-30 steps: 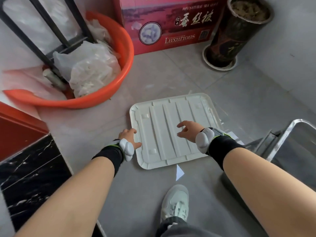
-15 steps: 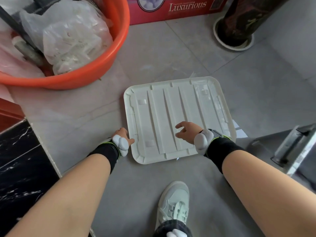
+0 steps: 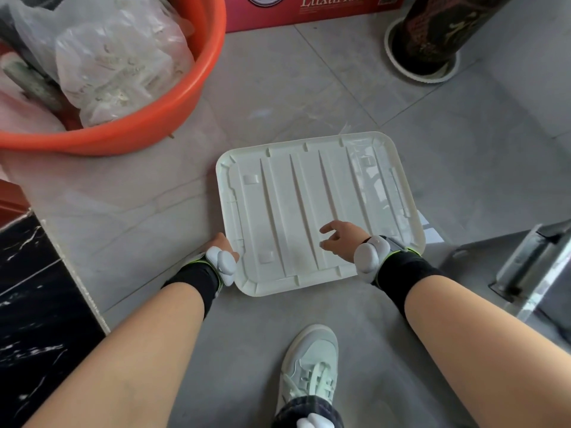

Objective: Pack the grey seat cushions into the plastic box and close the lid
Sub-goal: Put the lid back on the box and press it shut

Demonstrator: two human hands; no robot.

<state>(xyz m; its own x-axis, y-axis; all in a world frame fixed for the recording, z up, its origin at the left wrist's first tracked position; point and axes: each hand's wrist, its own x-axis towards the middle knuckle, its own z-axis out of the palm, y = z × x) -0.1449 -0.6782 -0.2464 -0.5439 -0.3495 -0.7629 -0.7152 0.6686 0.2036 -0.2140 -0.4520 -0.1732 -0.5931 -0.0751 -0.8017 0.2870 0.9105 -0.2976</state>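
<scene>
The white plastic lid point(image 3: 312, 208) lies flat on the grey tiled floor point(image 3: 278, 88), ribbed side up, just in front of the person's pale sneaker point(image 3: 310, 362). The left hand point(image 3: 223, 244) sits at the lid's near-left edge — its fingers are tucked out of sight behind the wrist device and the rim, so whether they are curled on the edge or merely against it cannot be told. The right hand point(image 3: 343, 239) is over the lid's near-right part, fingers point(image 3: 327, 228) loosely spread and slightly bent, holding nothing; the fingertips seem to touch or nearly touch the ribbed surface. An orange basin point(image 3: 148, 131) with crumpled plastic bags point(image 3: 120, 57) stands to the far left — well apart from the lid.
</scene>
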